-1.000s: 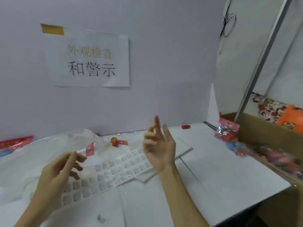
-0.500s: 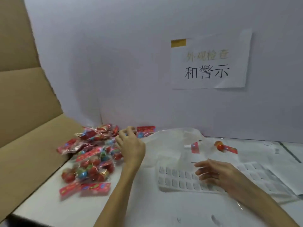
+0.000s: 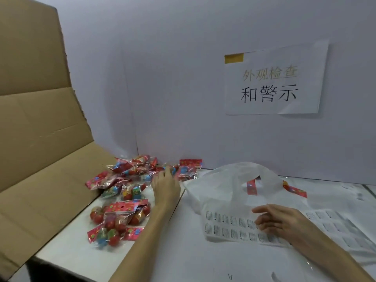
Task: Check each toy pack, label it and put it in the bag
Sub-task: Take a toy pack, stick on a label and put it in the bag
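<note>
On wall, paper sign (image 3: 272,82) reading 和警示; left hand (image 3: 165,187) touching toy packs (image 3: 126,192), grip unclear; right hand (image 3: 278,220) relaxed on label sheet (image 3: 227,226)

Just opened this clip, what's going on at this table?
A person is packing toy packs. The left hand reaches into the pile of toy packs beside a cardboard box flap; no grip shows yet. The right hand rests on the label sheet by the white plastic bag.

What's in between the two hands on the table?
In the head view, between the left hand and right hand lie bare white table and the near edge of the clear plastic bag.
</note>
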